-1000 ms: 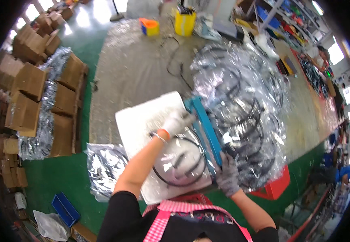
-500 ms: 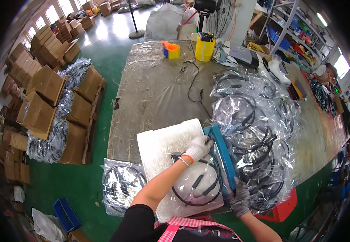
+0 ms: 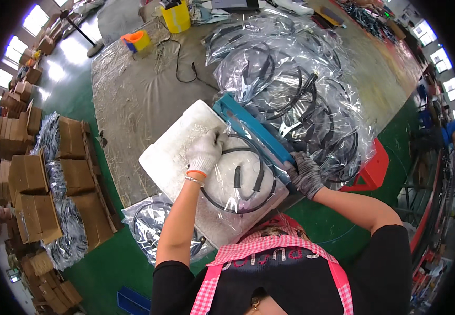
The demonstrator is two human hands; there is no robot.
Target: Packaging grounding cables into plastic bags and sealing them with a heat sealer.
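A clear plastic bag (image 3: 247, 178) with a coiled black cable (image 3: 275, 185) lies on a white foam block (image 3: 167, 152). Along the block's right side stands a long teal heat sealer (image 3: 256, 130), with the bag's edge against it. My left hand (image 3: 205, 151), in a white glove, has its fingers curled closed at the bag's upper left edge, a little away from the sealer. My right hand (image 3: 307, 176), in a grey striped glove, grips the sealer's near end. Exactly what the left fingertips pinch is partly hidden.
Several bagged cables (image 3: 311, 100) are heaped right of the sealer. Another bagged cable (image 3: 156, 226) lies at the table's near left edge. A black cord (image 3: 179, 65), an orange-yellow tape roll (image 3: 136, 41) and a yellow container (image 3: 176, 17) are farther back. Cartons (image 3: 75, 176) stand left; a red object (image 3: 371, 168) stands right.
The view has turned and shifted, so the table sits higher and farther left. My left hand has drawn back from the sealer; my right hand stays at its near end.
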